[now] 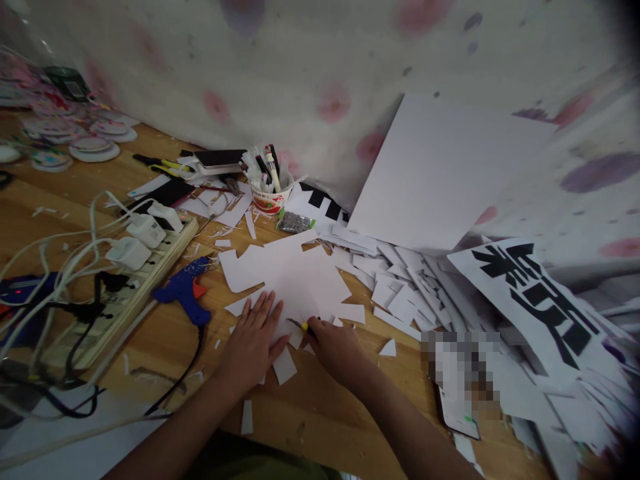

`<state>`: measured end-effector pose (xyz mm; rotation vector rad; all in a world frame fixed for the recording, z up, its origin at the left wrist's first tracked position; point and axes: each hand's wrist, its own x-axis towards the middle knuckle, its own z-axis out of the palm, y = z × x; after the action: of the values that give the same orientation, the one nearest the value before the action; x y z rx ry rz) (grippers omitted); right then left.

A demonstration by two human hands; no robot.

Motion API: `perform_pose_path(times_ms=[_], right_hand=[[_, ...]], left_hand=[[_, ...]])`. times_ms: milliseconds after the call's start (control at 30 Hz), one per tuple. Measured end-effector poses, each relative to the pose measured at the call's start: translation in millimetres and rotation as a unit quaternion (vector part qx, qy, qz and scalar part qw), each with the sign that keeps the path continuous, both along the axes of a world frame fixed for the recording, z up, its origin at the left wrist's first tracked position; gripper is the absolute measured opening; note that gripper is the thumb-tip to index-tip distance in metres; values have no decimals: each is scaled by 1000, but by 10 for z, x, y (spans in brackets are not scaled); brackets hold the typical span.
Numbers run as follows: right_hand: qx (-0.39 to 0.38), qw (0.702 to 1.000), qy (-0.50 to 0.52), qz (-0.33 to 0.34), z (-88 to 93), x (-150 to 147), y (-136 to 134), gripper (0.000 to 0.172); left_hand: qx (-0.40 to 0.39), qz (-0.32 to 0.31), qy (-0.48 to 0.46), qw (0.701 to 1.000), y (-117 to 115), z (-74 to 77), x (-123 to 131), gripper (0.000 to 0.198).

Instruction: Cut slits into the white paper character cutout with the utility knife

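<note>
A white foam board or card (295, 267) with cut, notched edges lies flat on the wooden table in front of me. My left hand (257, 330) rests flat on its lower left part, fingers stretched out. In my right hand (330, 343) is a craft knife (303, 327) with a yellow part, its blade pointing left over the lower edge of the white piece. Whether the blade touches the piece I cannot tell. Small white offcuts (284, 367) lie beneath and around both hands.
Left of the hands are a blue glue gun (186, 290) and a power strip (165, 267) with tangled cables. A paper cup of pens (270, 193) stands behind. Offcuts pile up on the right, near a phone (457, 410) and a sheet with black characters (537, 300). A large white board (440, 173) leans against the curtain.
</note>
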<state>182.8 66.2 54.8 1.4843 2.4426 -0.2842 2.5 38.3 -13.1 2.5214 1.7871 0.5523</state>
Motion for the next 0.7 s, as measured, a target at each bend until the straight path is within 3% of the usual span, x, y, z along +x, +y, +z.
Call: perform_pose_path(times_ms=[500,700], right_hand=[[-3,1000,-11,7,-13,-2,3,18],[-4,998,-55,39,129,-93,19,14]], left_hand=[[1,3,2,1000,1,28,8,54],[-3,0,9,1000,-9,44,15,54]])
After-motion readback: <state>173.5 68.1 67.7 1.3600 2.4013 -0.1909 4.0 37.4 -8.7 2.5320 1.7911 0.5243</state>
